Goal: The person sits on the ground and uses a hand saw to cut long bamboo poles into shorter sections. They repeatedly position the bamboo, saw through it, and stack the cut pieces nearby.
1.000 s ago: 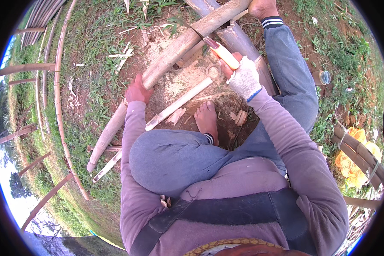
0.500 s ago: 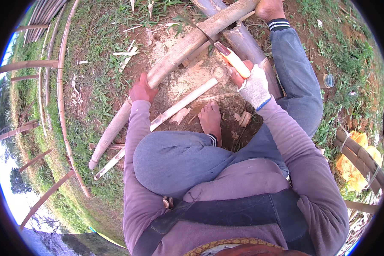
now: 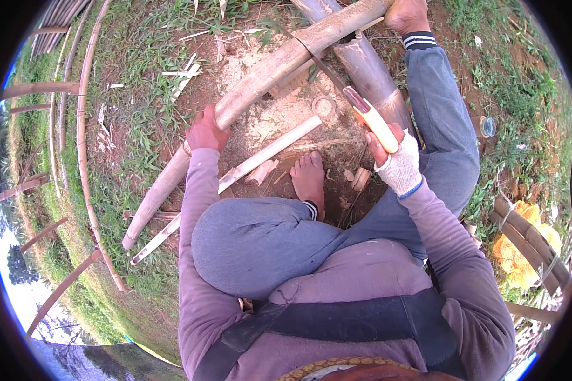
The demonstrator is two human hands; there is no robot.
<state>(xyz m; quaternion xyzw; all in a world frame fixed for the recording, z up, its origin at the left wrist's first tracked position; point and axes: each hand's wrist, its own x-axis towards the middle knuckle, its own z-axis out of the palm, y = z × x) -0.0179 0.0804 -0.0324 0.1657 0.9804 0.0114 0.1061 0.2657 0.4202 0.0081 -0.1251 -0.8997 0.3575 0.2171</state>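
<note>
A thick bamboo pole (image 3: 279, 70) slants from the lower left to the far right, pinned at its far end by my bare foot (image 3: 408, 15). My left hand (image 3: 208, 129) is wrapped round the pole at its middle. In a pale knit glove with bare fingertips, my right hand (image 3: 397, 157) grips the yellow and dark-red handle of a pruning saw (image 3: 378, 129). Its thin, slightly curved blade lies across the pole, and its far part reaches past the pole's far side. How deep the blade sits in the bamboo cannot be seen.
Another bamboo culm (image 3: 372, 73) lies under the pole. A split bamboo strip (image 3: 270, 154) rests before my other foot (image 3: 308, 178). Sawdust and chips cover the soil. A jar (image 3: 486, 126) lies at right, near tied bamboo (image 3: 534, 244) and a yellow net bag (image 3: 521, 254). A bamboo fence (image 3: 86, 146) stands left.
My right hand has drawn the saw back toward me and to the right, so more blade shows on the near side of the pole. My left hand keeps its grip on the pole.
</note>
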